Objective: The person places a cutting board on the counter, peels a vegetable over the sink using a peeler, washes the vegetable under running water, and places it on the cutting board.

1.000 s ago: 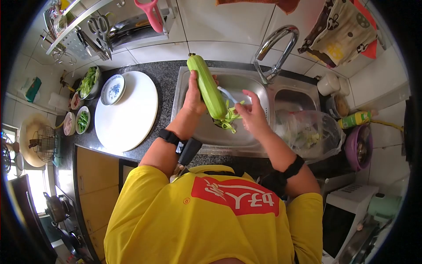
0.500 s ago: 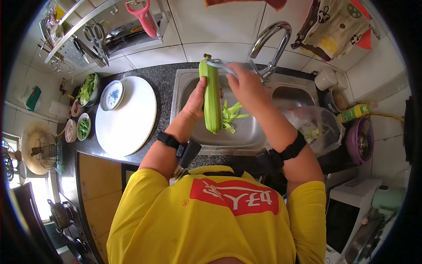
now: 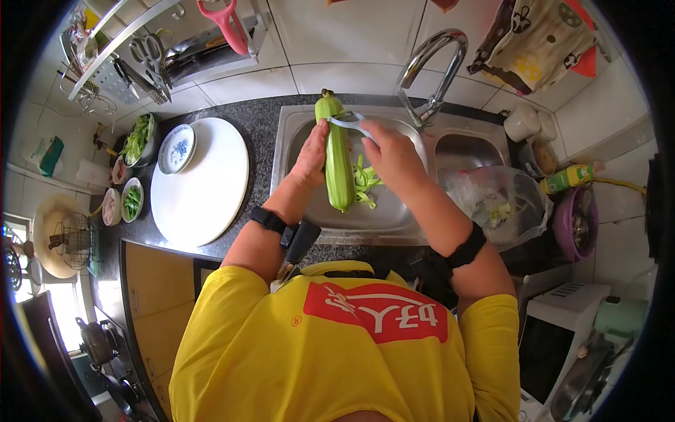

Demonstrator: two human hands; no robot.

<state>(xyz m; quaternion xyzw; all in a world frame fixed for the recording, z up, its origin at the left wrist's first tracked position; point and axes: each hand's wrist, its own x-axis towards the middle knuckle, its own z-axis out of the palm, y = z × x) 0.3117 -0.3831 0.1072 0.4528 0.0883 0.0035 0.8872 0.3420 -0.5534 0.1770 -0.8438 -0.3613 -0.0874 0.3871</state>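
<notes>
A long green gourd [image 3: 339, 165] is held lengthwise over the left basin of the steel sink [image 3: 380, 224]. My left hand [image 3: 311, 156] is wrapped round its left side, with the fingers partly hidden behind it. In my right hand [image 3: 391, 150] is the handle of a light blue-grey peeler [image 3: 348, 122], whose head rests against the upper part of the gourd. Thin green peelings [image 3: 365, 184] lie in the basin, just right of the gourd's lower half.
Left of the sink are a round white board [image 3: 204, 204] bearing a patterned bowl [image 3: 177, 149], and bowls of greens [image 3: 132, 202]. The faucet [image 3: 439, 67] arches behind the sink. To the right are a clear plastic bag [image 3: 517, 204] and a purple basin [image 3: 575, 224].
The gourd has turned more upright over the sink. My right hand moved up from its lower end with the peeler, then slid slightly down along its upper part.
</notes>
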